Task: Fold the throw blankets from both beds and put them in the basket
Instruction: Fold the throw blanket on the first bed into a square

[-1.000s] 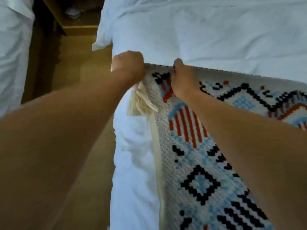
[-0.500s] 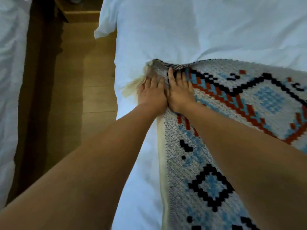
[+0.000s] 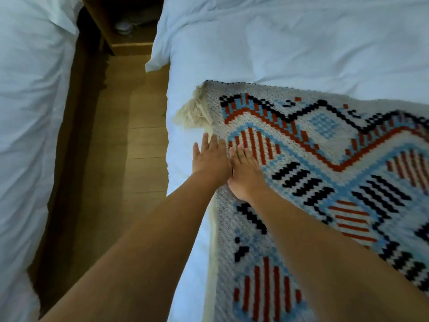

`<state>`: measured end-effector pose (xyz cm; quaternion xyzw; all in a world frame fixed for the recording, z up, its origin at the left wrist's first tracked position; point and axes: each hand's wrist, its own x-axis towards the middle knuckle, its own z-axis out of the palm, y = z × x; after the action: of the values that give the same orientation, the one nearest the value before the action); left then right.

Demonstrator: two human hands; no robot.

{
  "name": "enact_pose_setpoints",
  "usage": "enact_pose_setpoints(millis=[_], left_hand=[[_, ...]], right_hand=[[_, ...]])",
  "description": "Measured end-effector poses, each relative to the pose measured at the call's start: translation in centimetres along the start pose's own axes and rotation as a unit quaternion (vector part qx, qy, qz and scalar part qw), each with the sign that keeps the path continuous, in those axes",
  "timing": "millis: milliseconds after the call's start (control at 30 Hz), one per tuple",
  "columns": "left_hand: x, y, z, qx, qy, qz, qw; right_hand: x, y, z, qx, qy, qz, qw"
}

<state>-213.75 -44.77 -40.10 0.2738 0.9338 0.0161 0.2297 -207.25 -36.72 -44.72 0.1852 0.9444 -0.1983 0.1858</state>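
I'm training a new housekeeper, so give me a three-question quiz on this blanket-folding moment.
1. True or false: both hands lie flat and open on the throw blanket.
2. Which hand sits nearer the blanket's fringed corner: A) left hand B) right hand?
3. Fill in: between the two beds runs a strip of ____ floor.

Key: 1 true; 2 A; 3 wooden.
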Motion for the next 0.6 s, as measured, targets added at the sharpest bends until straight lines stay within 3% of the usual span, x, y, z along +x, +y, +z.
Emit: enact_pose_setpoints(millis=[100,300,600], left_hand=[[-5.5,2.6,2.4,-0.043,-0.021,-0.022,0.999],[-16.8,5.8,6.1,-0.006,-0.060,-0.003,0.998],[-28.5,12.4,4.1,-0.026,-0.018,0.040,0.999]], right_hand=[[-5.4,0.9,0.8,0.009,-0.034,-0.005,0.999],[-18.3,4.3,2.8,-0.012,-0.046,-0.011,0.999],[-34.0,6.9,0.9,0.006,-0.006,0.005,1.000]])
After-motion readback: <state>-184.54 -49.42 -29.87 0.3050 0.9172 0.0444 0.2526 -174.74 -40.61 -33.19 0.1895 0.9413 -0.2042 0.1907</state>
